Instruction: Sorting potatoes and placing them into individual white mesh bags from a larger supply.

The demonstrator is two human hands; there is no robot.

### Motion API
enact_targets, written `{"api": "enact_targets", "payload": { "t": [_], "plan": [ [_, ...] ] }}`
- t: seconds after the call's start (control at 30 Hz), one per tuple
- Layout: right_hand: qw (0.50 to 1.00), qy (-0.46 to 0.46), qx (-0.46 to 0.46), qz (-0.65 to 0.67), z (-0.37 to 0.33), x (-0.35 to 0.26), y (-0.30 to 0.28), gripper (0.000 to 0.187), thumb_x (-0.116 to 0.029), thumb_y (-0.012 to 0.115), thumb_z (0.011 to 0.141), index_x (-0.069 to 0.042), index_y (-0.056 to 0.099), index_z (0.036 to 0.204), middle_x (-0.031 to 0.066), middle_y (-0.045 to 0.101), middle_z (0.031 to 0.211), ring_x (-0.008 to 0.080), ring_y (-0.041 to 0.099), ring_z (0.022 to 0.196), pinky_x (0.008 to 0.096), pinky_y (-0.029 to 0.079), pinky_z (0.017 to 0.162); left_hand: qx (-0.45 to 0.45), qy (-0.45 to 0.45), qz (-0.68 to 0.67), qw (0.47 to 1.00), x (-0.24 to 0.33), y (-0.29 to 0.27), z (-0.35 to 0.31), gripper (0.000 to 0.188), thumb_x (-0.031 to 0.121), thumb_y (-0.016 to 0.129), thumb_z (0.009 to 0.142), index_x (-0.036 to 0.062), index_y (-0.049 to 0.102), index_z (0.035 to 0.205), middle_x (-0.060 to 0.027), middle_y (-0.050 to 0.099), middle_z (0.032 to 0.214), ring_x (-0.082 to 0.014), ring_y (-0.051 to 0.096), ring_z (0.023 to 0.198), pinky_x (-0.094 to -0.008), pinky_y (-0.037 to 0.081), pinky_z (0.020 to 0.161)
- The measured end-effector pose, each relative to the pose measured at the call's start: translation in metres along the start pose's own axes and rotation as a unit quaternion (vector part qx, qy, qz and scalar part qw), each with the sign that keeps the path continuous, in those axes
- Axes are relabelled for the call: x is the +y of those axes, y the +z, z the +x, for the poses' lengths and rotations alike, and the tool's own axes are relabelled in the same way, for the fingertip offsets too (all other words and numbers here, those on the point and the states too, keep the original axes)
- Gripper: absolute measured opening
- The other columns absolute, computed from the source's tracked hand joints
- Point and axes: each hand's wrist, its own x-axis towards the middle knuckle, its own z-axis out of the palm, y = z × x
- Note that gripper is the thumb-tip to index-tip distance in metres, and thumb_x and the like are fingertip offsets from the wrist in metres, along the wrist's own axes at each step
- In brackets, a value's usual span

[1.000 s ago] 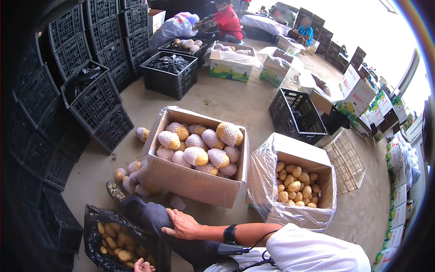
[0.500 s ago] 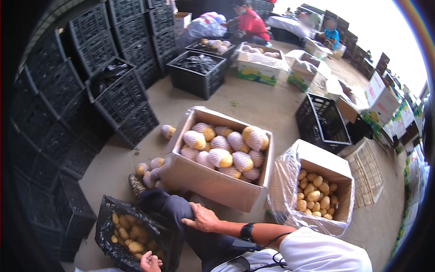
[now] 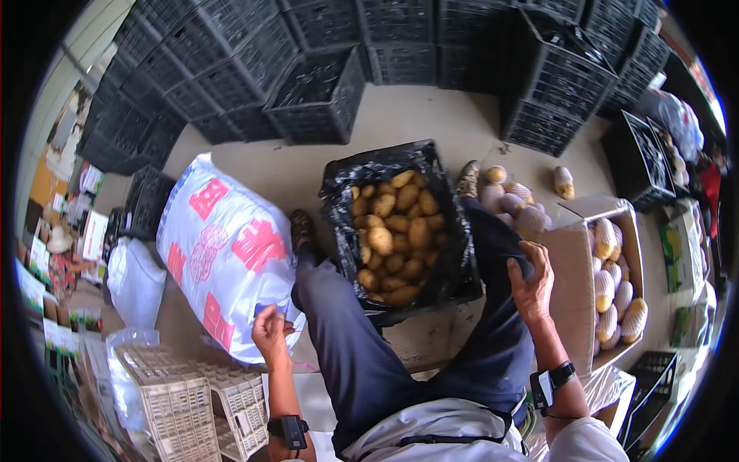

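Between my legs stands a black crate [image 3: 339, 262] lined with dark plastic. Many potatoes [image 3: 400, 223] lie in it. My left hand [image 3: 272, 336] hovers by the lower right edge of a big white sack [image 3: 231, 254] with red print, thumb and fingers apart; whether it touches the sack I cannot tell. Over my right knee, my right hand [image 3: 533, 283] rests with bent, parted fingers and nothing in them. Right of that knee, a cardboard box [image 3: 566, 266] holds yellow oblong produce [image 3: 606, 292] in pale foam nets. More netted pieces [image 3: 512, 202] lie on the floor beyond the knee.
Stacks of black crates [image 3: 400, 38] line the far side. Beige crates [image 3: 173, 400] stand at the lower left, near a smaller white sack [image 3: 135, 281]. One netted piece [image 3: 564, 183] lies alone on the floor. More black crates [image 3: 639, 158] and boxes stand at the right.
My view has swung left, bringing the potato crate to the middle and the white sack into sight. My left hand now appears beside the sack. My right hand is still at the knee.
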Motion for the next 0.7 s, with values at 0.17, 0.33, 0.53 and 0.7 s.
{"api": "enact_targets", "payload": {
  "t": [0.17,0.33,0.53,0.7],
  "plan": [
    [0.981,-0.017,-0.19,-0.017,0.026,-0.032,0.085,0.039,-0.019,0.077,0.084,0.0,0.067,0.117,0.0199,0.067,0.117,0.0399,0.065,0.11,0.0456,0.052,0.099,0.03,-0.142,0.068,0.987,-0.075,-0.044,0.003,0.034,0.006,0.066,0.092,-0.0048,0.067,0.124,-0.0108,0.072,0.095,-0.0182,0.071,0.07,-0.0301,0.06,0.059],
    [0.939,-0.121,-0.263,-0.185,0.05,-0.019,0.18,0.06,-0.021,0.08,0.08,-0.001,0.06,0.132,0.0224,0.06,0.131,0.0425,0.058,0.122,0.0477,0.051,0.103,0.028,-0.131,0.094,0.986,-0.149,-0.06,0.023,0.026,0.012,0.075,0.089,-0.0051,0.073,0.108,-0.0101,0.074,0.098,-0.0149,0.067,0.081,-0.0301,0.054,0.072],
    [0.88,-0.184,-0.368,-0.236,0.077,-0.003,0.252,0.075,-0.008,0.084,0.071,-0.001,0.055,0.141,0.0235,0.056,0.137,0.0435,0.054,0.128,0.0493,0.049,0.107,0.054,-0.054,0.261,0.962,-0.238,-0.072,0.072,0.036,0.01,0.073,0.084,-0.0044,0.07,0.117,-0.0197,0.073,0.109,-0.0288,0.073,0.094,-0.0384,0.057,0.085],
    [0.866,-0.147,-0.373,-0.299,0.081,-0.003,0.273,0.074,-0.01,0.087,0.07,-0.006,0.059,0.138,0.02,0.061,0.128,0.0434,0.058,0.121,0.0513,0.052,0.1,0.099,-0.042,0.316,0.943,-0.274,-0.08,0.104,0.039,0.009,0.073,0.086,-0.0034,0.069,0.123,-0.0215,0.071,0.112,-0.0335,0.071,0.094,-0.0429,0.056,0.088]
  ]
}}
